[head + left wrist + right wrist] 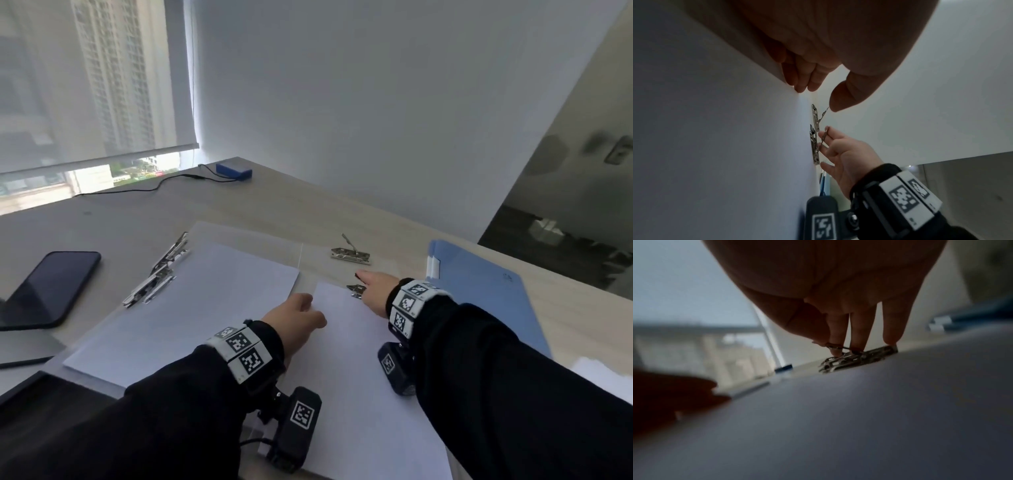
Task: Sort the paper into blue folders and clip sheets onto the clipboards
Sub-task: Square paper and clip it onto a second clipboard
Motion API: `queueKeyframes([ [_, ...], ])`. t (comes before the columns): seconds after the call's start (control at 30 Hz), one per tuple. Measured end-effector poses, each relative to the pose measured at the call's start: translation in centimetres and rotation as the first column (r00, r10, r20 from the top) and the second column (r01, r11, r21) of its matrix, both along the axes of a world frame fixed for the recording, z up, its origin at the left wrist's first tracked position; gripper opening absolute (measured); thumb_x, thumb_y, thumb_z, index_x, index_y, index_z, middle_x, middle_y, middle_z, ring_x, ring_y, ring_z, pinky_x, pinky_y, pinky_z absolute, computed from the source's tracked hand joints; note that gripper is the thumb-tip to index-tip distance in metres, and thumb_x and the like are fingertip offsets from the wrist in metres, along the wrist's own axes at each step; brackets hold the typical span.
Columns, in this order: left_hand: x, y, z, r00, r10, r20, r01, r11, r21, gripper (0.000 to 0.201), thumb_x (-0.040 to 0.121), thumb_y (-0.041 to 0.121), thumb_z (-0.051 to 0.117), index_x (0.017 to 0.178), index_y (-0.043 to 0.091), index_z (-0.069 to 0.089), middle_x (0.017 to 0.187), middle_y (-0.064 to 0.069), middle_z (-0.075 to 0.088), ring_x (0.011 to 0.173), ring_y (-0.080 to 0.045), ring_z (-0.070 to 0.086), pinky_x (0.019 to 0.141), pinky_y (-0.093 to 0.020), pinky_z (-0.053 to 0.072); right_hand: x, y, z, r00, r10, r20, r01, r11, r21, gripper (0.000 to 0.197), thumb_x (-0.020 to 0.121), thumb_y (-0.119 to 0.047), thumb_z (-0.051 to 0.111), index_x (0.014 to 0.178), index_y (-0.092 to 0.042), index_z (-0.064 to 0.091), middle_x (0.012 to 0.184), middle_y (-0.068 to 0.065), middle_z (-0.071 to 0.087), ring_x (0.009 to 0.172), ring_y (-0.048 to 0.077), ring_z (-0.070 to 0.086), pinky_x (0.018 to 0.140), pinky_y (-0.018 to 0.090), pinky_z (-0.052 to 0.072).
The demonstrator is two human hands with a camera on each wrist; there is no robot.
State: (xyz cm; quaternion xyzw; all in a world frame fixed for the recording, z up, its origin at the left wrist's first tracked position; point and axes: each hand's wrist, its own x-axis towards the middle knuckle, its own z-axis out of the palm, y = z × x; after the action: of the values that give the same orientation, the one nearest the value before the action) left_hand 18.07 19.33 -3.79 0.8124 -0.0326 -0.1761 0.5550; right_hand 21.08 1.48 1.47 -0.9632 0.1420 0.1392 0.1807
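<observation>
A white sheet (349, 359) lies on a clear clipboard in front of me. Its metal clip (354, 291) sits at the sheet's far edge. My right hand (373, 291) reaches over that clip (857, 360); thumb and forefinger pinch its raised wire lever (825, 136), while the other fingers rest on the clip's base. My left hand (301, 308) lies on the sheet's far left corner with straight fingers (799, 84) touching the paper (715, 129), thumb apart. A blue folder (486, 294) lies shut to the right.
A second clip (351, 255) with its lever up sits just beyond. Another sheet (191, 308) on clear boards with clips (154, 277) lies to the left. A black phone (51, 287) is far left; a blue box (234, 170) and cable are at the back.
</observation>
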Motion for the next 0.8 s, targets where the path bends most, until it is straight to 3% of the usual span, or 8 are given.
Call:
queueKeyframes([
  [0.07, 0.0, 0.0, -0.1, 1.000, 0.002, -0.008, -0.002, 1.000, -0.022, 0.063, 0.086, 0.021, 0.059, 0.145, 0.017, 0.036, 0.150, 0.000, 0.043, 0.131, -0.018, 0.046, 0.091, -0.022, 0.032, 0.3, 0.4, -0.4, 0.993, 0.051, -0.110, -0.067, 0.986, -0.151, 0.064, 0.095, -0.008, 0.035, 0.154, -0.019, 0.012, 0.152, 0.013, 0.037, 0.134, 0.030, 0.044, 0.107, 0.033, 0.037],
  [0.13, 0.1, -0.1, -0.3, 1.000, -0.005, -0.015, 0.005, 0.999, -0.035, 0.064, 0.086, 0.020, 0.059, 0.145, 0.017, 0.036, 0.150, 0.000, 0.042, 0.131, -0.018, 0.046, 0.091, -0.022, 0.033, 0.9, 0.7, -0.9, 0.970, 0.110, -0.216, -0.165, 0.953, -0.255, 0.073, 0.093, -0.007, 0.040, 0.154, -0.016, 0.001, 0.160, 0.014, 0.019, 0.142, 0.031, 0.032, 0.114, 0.039, 0.030],
  [0.27, 0.3, -0.1, -0.5, 1.000, -0.018, -0.014, 0.017, 0.999, -0.037, 0.065, 0.085, 0.021, 0.060, 0.145, 0.017, 0.036, 0.151, -0.001, 0.041, 0.133, -0.018, 0.045, 0.094, -0.022, 0.033, 1.8, 1.0, -1.5, 0.925, 0.178, -0.335, -0.310, 0.863, -0.399, 0.088, 0.085, -0.010, 0.053, 0.153, -0.022, -0.002, 0.158, 0.013, 0.020, 0.140, 0.037, 0.033, 0.109, 0.046, 0.035],
  [0.43, 0.1, 0.0, -0.3, 1.000, -0.026, -0.008, 0.025, 0.999, -0.029, 0.067, 0.082, 0.024, 0.061, 0.144, 0.017, 0.037, 0.150, 0.000, 0.042, 0.133, -0.018, 0.045, 0.098, -0.023, 0.034, 1.1, 0.4, -0.9, 0.933, 0.238, -0.270, -0.325, 0.879, -0.348, 0.075, 0.090, -0.012, 0.041, 0.154, -0.025, 0.004, 0.159, 0.009, 0.020, 0.140, 0.033, 0.035, 0.109, 0.040, 0.035],
  [0.53, -0.1, 0.1, -0.1, 1.000, -0.031, 0.001, 0.031, 0.999, -0.014, 0.070, 0.080, 0.027, 0.062, 0.144, 0.018, 0.037, 0.150, 0.000, 0.042, 0.133, -0.019, 0.045, 0.099, -0.024, 0.034, -1.0, -1.1, -0.1, 0.969, 0.224, -0.104, -0.233, 0.969, -0.082, 0.075, 0.089, -0.015, 0.047, 0.154, -0.032, 0.013, 0.164, 0.003, 0.008, 0.148, 0.025, 0.020, 0.115, 0.031, 0.022],
  [0.63, -0.1, 0.1, -0.1, 1.000, -0.031, -0.004, 0.031, 0.999, -0.014, 0.064, 0.085, 0.023, 0.060, 0.145, 0.018, 0.036, 0.150, 0.000, 0.042, 0.133, -0.019, 0.045, 0.097, -0.024, 0.034, -4.4, -3.5, -0.7, 0.990, 0.045, 0.137, -0.081, 0.960, 0.268, 0.062, 0.090, -0.017, 0.052, 0.148, -0.025, 0.033, 0.157, 0.004, 0.029, 0.142, 0.021, 0.031, 0.105, 0.026, 0.025],
  [0.73, -0.3, -0.1, 0.0, 0.999, -0.033, 0.001, 0.033, 0.999, -0.009, 0.063, 0.087, 0.022, 0.059, 0.145, 0.017, 0.036, 0.150, -0.001, 0.042, 0.132, -0.020, 0.045, 0.092, -0.024, 0.034, -8.0, -7.0, -2.5, 0.932, -0.302, 0.200, 0.174, 0.857, 0.485, 0.042, 0.091, -0.013, 0.052, 0.133, -0.015, 0.055, 0.111, -0.004, 0.059, 0.104, 0.017, 0.057, 0.082, 0.024, 0.039],
  [0.8, -0.3, -0.2, 0.0, 0.999, -0.035, 0.006, 0.035, 0.999, -0.009, 0.062, 0.088, 0.021, 0.059, 0.145, 0.015, 0.036, 0.151, -0.002, 0.041, 0.132, -0.020, 0.045, 0.091, -0.024, 0.033, -10.3, -9.1, -3.3, 0.851, -0.502, 0.158, 0.305, 0.715, 0.629, 0.033, 0.090, -0.013, 0.052, 0.121, -0.014, 0.064, 0.080, -0.005, 0.054, 0.070, 0.011, 0.050, 0.062, 0.022, 0.037],
])
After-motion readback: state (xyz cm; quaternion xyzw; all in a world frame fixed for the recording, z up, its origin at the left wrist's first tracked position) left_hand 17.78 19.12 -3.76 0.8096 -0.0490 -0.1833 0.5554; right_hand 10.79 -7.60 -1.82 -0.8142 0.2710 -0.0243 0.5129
